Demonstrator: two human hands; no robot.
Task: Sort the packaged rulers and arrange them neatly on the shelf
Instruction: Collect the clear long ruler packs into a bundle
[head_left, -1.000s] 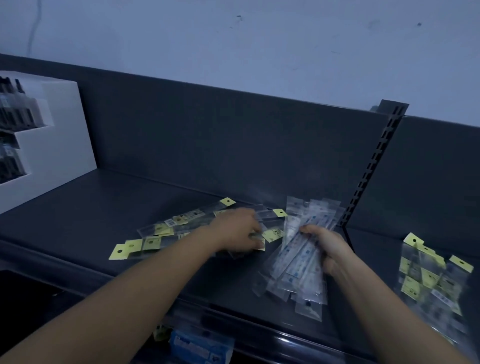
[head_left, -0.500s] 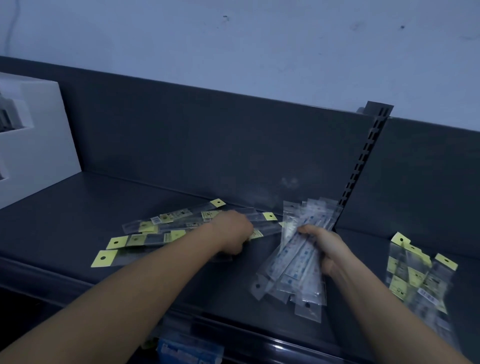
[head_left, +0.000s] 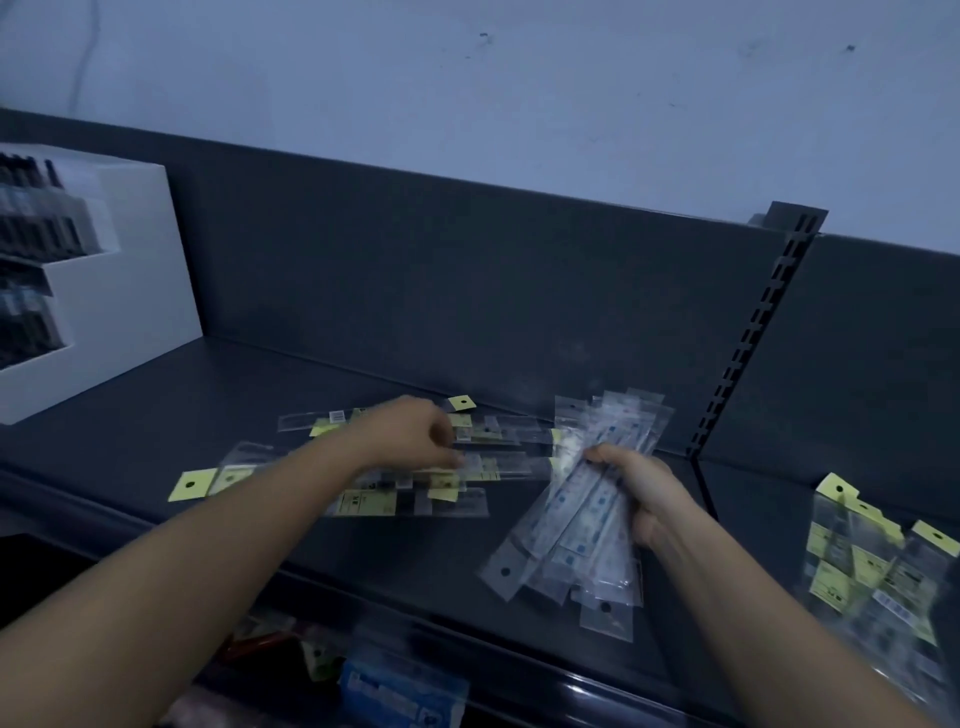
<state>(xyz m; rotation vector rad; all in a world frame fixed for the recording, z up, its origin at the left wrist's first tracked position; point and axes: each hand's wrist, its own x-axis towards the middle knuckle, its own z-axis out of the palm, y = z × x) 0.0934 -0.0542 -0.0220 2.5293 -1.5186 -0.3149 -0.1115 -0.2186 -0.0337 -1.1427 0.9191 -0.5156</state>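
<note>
As motion blurs left grip (head_left: 415, 441) over yellow-tag pkgs (head_left: 363, 503), hold can't tell | right grip (head_left: 644, 499) clamped on clear ruler bundle (head_left: 571, 535), long axis near-left to far-right

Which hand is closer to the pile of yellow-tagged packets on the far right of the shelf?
Right. The right hand, gripping the clear ruler bundle, is left of that pile; the left hand is farther left, over the scattered packets.
</note>
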